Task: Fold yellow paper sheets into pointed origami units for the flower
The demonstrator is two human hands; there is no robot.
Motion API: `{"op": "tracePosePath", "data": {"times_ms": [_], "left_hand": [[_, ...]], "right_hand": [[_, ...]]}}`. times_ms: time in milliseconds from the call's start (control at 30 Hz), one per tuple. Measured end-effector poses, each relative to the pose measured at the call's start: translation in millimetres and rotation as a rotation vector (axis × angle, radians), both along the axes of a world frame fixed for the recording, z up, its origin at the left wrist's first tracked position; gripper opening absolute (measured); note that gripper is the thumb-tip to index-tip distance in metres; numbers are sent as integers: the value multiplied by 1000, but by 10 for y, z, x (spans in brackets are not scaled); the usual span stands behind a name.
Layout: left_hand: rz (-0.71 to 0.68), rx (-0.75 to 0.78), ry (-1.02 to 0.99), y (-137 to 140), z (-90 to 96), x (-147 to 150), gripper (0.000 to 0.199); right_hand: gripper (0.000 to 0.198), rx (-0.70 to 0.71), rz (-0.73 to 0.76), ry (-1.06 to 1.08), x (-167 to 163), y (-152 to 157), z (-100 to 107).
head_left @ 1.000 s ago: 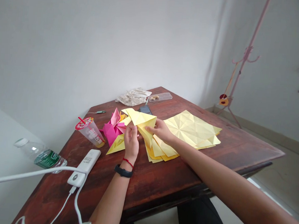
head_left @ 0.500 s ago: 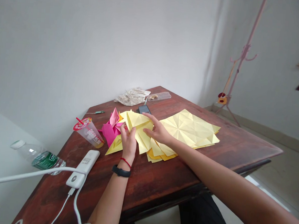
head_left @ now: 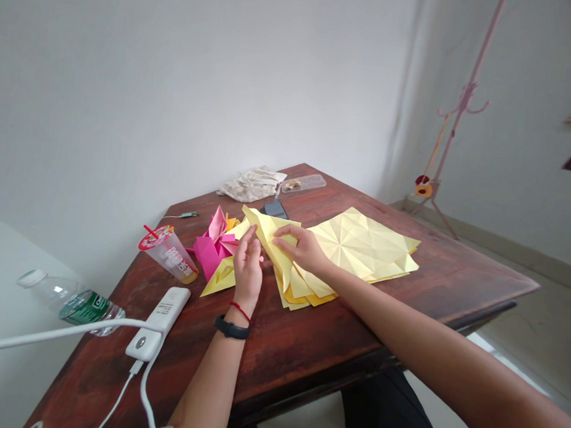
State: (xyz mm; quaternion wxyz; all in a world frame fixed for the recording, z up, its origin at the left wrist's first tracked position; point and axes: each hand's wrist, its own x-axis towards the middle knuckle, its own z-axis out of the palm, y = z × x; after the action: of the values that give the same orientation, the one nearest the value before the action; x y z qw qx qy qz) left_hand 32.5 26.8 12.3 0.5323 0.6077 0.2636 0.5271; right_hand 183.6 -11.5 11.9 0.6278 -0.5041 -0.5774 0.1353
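A yellow sheet of creased origami paper (head_left: 268,229) is tilted up over the table. My right hand (head_left: 305,250) pinches it between thumb and fingers, from the right. Beside its left edge is my left hand (head_left: 248,270), with the fingers stretched upward and apart, the fingertips close to or touching the paper. Under and to the right lies a stack of yellow creased papers (head_left: 347,242), its top sheet marked with star-like folds. Pink folded paper (head_left: 212,248) stands just left of my left hand, and a folded yellow piece (head_left: 220,276) lies in front of it.
On the dark wooden table (head_left: 299,353) stand a plastic cup with a red straw (head_left: 171,254), a white power strip (head_left: 158,323) with cables and a tipped bottle (head_left: 85,307). Farther back are a phone (head_left: 276,209), a whitish cloth pouch (head_left: 252,185) and a clear tray (head_left: 310,183).
The yellow sheet has turned and is now tilted up, leaning toward the left. My right hand has closed into a pinch on it, while my left hand's fingers have straightened.
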Motion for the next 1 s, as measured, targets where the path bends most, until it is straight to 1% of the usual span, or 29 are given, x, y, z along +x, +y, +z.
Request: {"op": "tracePosePath", "data": {"times_ms": [67,100,200,233,267,300,333,400,467,533,600,700,800,900,1000], "left_hand": [[11,35,7,-11,5,5,51],[25,57,9,-16,8,6,49],[58,103,30,-19,9,9,48],[59,105,33,-13,3,12,50],[56,103,33,-5,-6,15,54],[49,98,28,6,-17,20,59],[43,91,21,17,-31,26,64],[27,71,2,35,-56,38,74],[4,44,-29,36,-71,49,81],[-24,13,-59,20,-74,56,84],[-60,-24,-52,-7,-72,61,79],[-142,-79,40,-43,-88,75,57],[-224,-94,94,-54,-132,98,44],[-224,-76,93,-39,-165,111,42],[-141,-49,74,-4,-159,100,40]], "right_hand": [[20,20,-7,6,-2,-1,-5],[27,34,-8,10,-4,-4,-8],[60,82,-25,32,-13,-11,-19],[70,87,-32,43,-14,-11,-24],[76,79,-30,57,-15,-8,-30],[76,54,-18,73,-14,-4,-36],[71,20,-4,87,-11,2,-43],[54,-34,8,103,-1,16,-53],[40,-36,-19,99,12,30,-58],[37,-16,-43,105,22,40,-57],[37,4,-60,143,28,45,-51],[36,26,-125,206,37,47,-33],[34,-9,-165,254,45,49,-13],[36,-32,-67,342,39,58,-1],[37,-41,90,463,9,63,9]]}}
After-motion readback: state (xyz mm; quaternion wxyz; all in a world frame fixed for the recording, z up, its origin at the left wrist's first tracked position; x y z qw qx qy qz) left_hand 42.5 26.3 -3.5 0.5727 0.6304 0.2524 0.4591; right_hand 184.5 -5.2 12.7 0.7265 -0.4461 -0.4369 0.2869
